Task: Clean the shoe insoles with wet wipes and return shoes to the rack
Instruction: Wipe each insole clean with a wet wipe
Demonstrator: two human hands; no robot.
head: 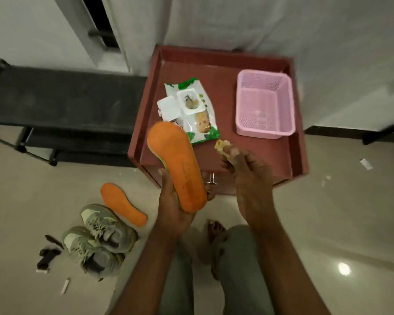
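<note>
My left hand (172,201) grips an orange insole (175,164) by its heel end, with the toe end pointing up and away over the red-brown table (291,155). To its right, my right hand (246,176) pinches a small crumpled, soiled wipe (221,146) at the fingertips, apart from the insole. A pack of wet wipes (196,110) lies on the table with its white lid flipped open. A second orange insole (123,204) lies on the floor. Beside it stand two grey sneakers (98,239).
An empty pink plastic basket (265,103) sits on the table's right side. A black shoe rack (62,105) stands left of the table. Small dark items (48,253) and paper scraps lie on the floor near the sneakers. My bare foot (215,230) is below the hands.
</note>
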